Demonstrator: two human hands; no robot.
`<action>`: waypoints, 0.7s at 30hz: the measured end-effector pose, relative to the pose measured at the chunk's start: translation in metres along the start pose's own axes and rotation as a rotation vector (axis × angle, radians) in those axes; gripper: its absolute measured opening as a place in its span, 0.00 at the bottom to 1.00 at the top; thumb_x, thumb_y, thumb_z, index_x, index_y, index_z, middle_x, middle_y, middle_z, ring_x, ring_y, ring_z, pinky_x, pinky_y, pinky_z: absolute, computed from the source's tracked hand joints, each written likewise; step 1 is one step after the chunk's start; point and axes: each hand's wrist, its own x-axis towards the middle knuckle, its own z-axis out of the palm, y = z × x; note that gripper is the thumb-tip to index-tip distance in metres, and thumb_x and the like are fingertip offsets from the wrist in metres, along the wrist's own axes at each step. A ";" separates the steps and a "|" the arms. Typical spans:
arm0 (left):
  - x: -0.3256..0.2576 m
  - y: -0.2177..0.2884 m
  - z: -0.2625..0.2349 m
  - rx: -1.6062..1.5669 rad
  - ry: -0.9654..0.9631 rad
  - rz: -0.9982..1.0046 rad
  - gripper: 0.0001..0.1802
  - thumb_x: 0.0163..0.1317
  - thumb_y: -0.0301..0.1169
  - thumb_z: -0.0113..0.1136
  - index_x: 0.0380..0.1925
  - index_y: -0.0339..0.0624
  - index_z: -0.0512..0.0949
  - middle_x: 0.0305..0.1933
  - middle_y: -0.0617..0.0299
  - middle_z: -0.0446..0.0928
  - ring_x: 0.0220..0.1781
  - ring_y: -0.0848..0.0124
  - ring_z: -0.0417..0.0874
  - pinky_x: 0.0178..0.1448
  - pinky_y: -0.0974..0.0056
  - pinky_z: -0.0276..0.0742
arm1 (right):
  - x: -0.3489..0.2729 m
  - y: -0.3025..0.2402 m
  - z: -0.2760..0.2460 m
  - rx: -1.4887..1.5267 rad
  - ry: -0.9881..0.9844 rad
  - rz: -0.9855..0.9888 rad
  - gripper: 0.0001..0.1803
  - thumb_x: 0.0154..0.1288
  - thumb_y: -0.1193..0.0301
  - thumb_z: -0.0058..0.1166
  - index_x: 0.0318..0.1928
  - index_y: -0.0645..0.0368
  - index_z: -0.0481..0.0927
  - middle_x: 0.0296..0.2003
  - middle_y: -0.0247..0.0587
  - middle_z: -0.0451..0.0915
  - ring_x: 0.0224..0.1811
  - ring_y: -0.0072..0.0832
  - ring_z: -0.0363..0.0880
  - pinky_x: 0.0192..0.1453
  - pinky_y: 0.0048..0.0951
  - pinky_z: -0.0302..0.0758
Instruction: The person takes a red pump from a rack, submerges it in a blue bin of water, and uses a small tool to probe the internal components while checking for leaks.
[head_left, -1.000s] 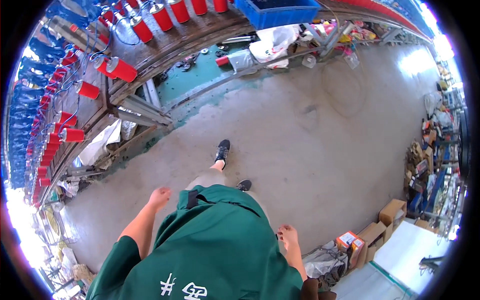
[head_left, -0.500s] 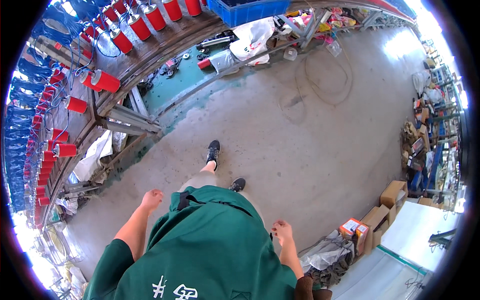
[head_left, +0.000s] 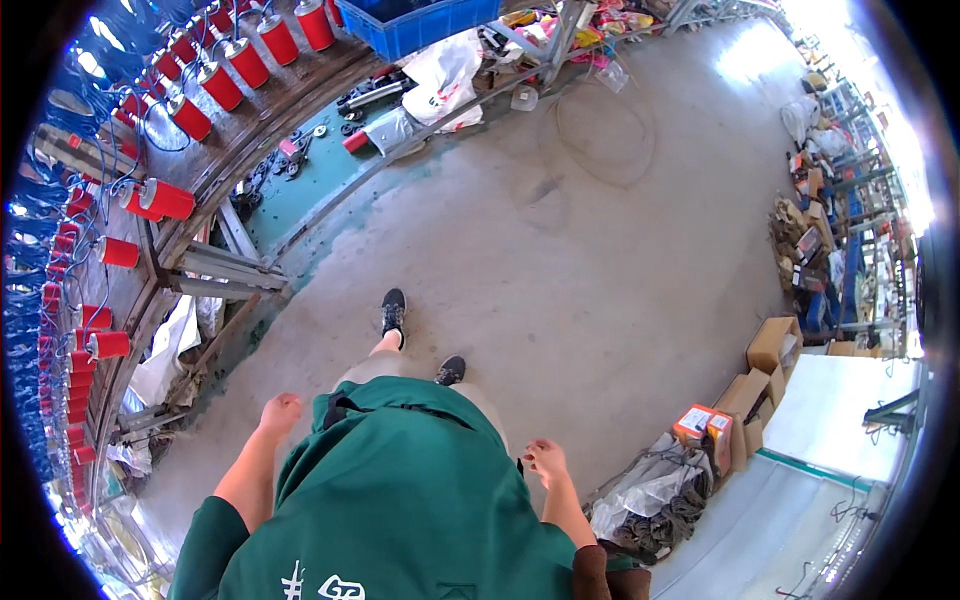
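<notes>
My left hand [head_left: 281, 412] hangs out to the left of my green shirt, above the concrete floor. Its fingers are loosely bent and I see nothing in it. On the other side, my right hand [head_left: 544, 460] is held beside the shirt's hem, its fingers slightly curled and apart, with no object visible in it. A small dark patch at the shirt edge is close to the right fingertips; I cannot make out what it is. Neither hand touches the workbench [head_left: 270, 105] at the left, where several red cylinders [head_left: 168, 199] with blue wires lie.
A blue crate [head_left: 420, 32] rests on the bench's far part. Under it are a metal frame, plastic bags and loose parts. A coiled hose [head_left: 655, 140] lies on the floor [head_left: 600, 290]. Cardboard boxes [head_left: 773, 343], an orange-white box [head_left: 695, 422] and crowded shelves line the right.
The bench, crate and hose have shifted left in view, and the boxes at the right have come further in. Both hands stay at my sides, with no object taken up.
</notes>
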 end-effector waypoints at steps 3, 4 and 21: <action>0.001 -0.002 0.000 0.007 0.014 0.004 0.17 0.63 0.32 0.60 0.50 0.37 0.86 0.39 0.60 0.85 0.39 0.67 0.83 0.43 0.62 0.78 | 0.001 -0.004 0.001 -0.002 0.003 -0.002 0.15 0.73 0.73 0.57 0.57 0.61 0.82 0.46 0.39 0.87 0.42 0.29 0.87 0.38 0.30 0.78; 0.002 -0.003 0.000 0.003 0.022 -0.001 0.17 0.63 0.32 0.60 0.49 0.37 0.86 0.38 0.59 0.85 0.39 0.67 0.83 0.43 0.62 0.78 | 0.001 -0.004 0.001 -0.004 0.008 0.007 0.15 0.73 0.73 0.57 0.57 0.61 0.82 0.45 0.39 0.87 0.42 0.28 0.87 0.38 0.30 0.78; 0.004 -0.014 -0.002 0.052 0.038 0.022 0.18 0.67 0.35 0.58 0.50 0.36 0.86 0.38 0.57 0.86 0.39 0.64 0.85 0.45 0.58 0.80 | 0.007 0.016 0.007 0.000 -0.021 -0.029 0.14 0.71 0.74 0.57 0.56 0.60 0.84 0.44 0.38 0.87 0.39 0.28 0.87 0.34 0.28 0.77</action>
